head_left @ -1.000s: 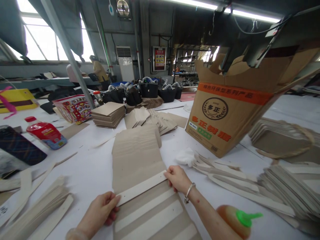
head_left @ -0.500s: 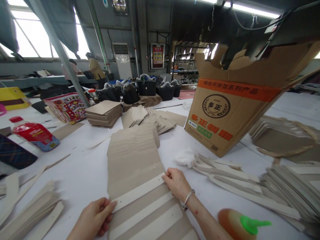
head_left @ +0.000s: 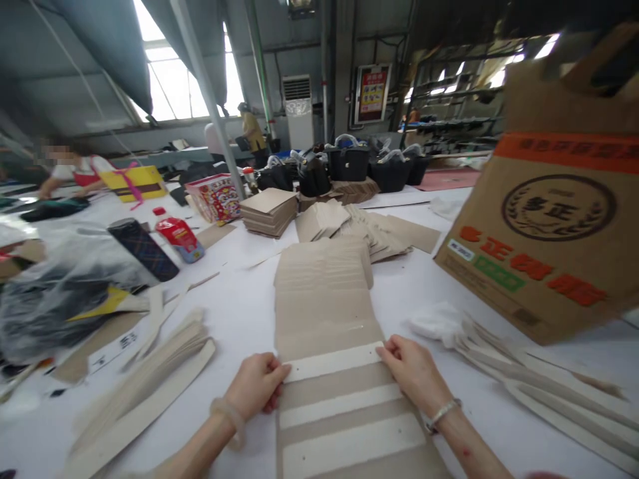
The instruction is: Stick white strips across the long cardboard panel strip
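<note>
Left hand (head_left: 259,384) and right hand (head_left: 412,369) are each clamping one end of a long, narrow, off-white strip of thin, card-like material (head_left: 337,360), thumbs pressing on top while the other fingers are curling at the ends, partly out of sight. The strip is lying crosswise on a run of overlapping, grey-beige, card-like sheets (head_left: 319,319), which is stretching from the middle of the white counter (head_left: 242,313) toward its near edge, outside the view. Two more off-white strips (head_left: 344,404) are resting crosswise nearer that edge, apart from the held one.

The held strip is looking light, probably stiff enough for staying straight between two hands yet bending under an uneven push; the curving strips in the loose bundle (head_left: 154,392) toward the counter's left edge are suggesting this give. Its seemingly matt face is promising little slipping, though a hard squeeze could be creasing it. Small dark dots are showing near its ends, so gripping the outermost tips, as both hands are doing, is leaving those dots and the middle span uncovered. The sheets beneath are seeming just as light and could be shifting under a sideways drag.
</note>
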The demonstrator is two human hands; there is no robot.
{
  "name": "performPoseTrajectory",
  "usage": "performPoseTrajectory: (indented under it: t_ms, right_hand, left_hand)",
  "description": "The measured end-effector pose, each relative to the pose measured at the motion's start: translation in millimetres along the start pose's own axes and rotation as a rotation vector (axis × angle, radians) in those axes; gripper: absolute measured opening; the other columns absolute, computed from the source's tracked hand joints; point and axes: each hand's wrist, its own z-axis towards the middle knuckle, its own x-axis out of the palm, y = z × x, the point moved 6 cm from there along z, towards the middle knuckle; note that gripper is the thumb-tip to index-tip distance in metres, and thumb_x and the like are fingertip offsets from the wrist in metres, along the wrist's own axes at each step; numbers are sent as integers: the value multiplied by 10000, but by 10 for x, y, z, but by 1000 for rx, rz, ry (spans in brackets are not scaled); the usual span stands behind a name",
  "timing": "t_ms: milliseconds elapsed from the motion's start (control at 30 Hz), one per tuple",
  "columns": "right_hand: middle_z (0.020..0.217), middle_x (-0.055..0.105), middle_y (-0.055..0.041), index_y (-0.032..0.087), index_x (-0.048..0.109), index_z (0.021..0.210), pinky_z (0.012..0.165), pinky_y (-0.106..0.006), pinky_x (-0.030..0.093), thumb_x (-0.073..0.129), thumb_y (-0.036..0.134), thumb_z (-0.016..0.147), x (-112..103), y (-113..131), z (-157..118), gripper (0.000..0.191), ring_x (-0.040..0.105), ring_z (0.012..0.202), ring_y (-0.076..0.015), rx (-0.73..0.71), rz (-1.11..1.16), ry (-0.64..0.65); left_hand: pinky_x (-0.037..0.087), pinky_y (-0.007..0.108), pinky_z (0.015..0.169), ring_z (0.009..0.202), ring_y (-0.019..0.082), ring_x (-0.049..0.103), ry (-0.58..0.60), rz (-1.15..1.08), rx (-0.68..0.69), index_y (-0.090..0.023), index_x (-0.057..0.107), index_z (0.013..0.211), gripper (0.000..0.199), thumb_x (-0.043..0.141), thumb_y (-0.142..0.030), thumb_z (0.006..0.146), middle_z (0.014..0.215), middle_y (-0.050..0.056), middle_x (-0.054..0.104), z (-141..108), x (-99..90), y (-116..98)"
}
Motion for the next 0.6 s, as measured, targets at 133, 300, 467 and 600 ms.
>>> performPoseTrajectory:
  t_ms: [133,300,467,600]
  right_hand:
    - [539,551,-2,200,474,631,472,-242,304,392,411,831,62,-21,26,302,499,466,-140,5,-36,55]
    - [544,557,-5,206,476,638,474,-250,330,360,460,811,101,-36,32,329,509,459,-143,24,-64,75]
    - [529,558,0,211,470,635,471,-253,337,354,472,804,115,-28,29,332,518,460,-148,28,-65,79]
    - [521,556,7,210,469,636,480,-253,335,361,447,823,115,-9,32,320,517,453,-145,25,-70,70]
  left_hand:
    - [396,187,334,387,102,508,-16,-32,-15,-154,468,696,165,468,-278,805,523,-27,558,-13,-39,-5]
    - [385,174,308,382,107,520,-13,-34,-10,-154,464,685,156,476,-236,816,510,-26,556,-39,-35,-21]
    - [380,175,302,378,111,520,-9,-15,-18,-158,459,698,150,464,-237,825,510,-26,552,-46,-31,-19]
    - [394,188,321,401,120,536,-17,42,-17,-163,454,704,157,446,-255,831,527,-24,551,-40,-33,-40]
